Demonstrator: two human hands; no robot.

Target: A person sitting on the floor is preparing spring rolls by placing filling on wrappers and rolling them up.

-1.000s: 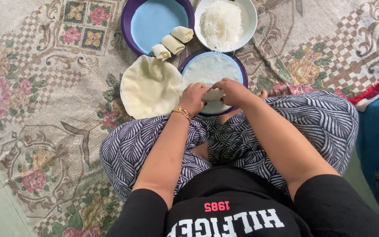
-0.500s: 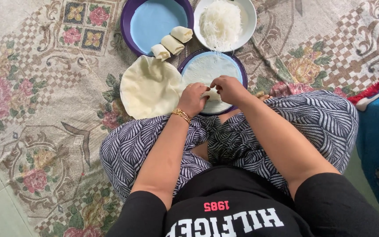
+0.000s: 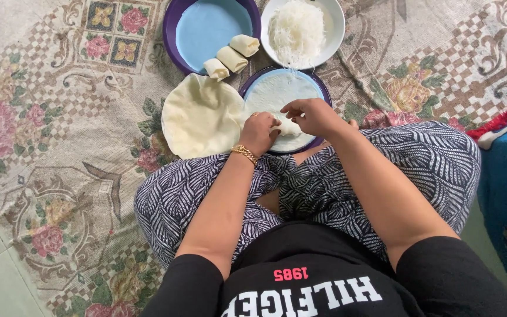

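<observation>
- Patterned floral carpet (image 3: 48, 117) covered the floor where the person sat cross-legged in black-and-white print trousers (image 3: 418, 164).
- Just ahead of the knees lay a purple-rimmed plate (image 3: 324, 88) with a thin round wrapper (image 3: 277, 94) spread over it.
- Both hands met at the near edge of that wrapper: the left hand (image 3: 259, 132), with a gold bracelet (image 3: 243, 154) at the wrist, and the right hand (image 3: 309, 114) were curled narrowly, fingertips pinching a partly rolled bit of wrapper (image 3: 287, 126) between them.
- To judge by its look, the sheet was soft, limp and easily torn, best taken lightly at its edge with the fingertips and not pulled.
- Beside the plate on the left lay a stack of pale wrappers (image 3: 200, 114).
- Farther off, a purple plate (image 3: 174, 35) held three finished rolls (image 3: 231, 57), and a white bowl (image 3: 338, 23) held white vermicelli (image 3: 297, 29).
</observation>
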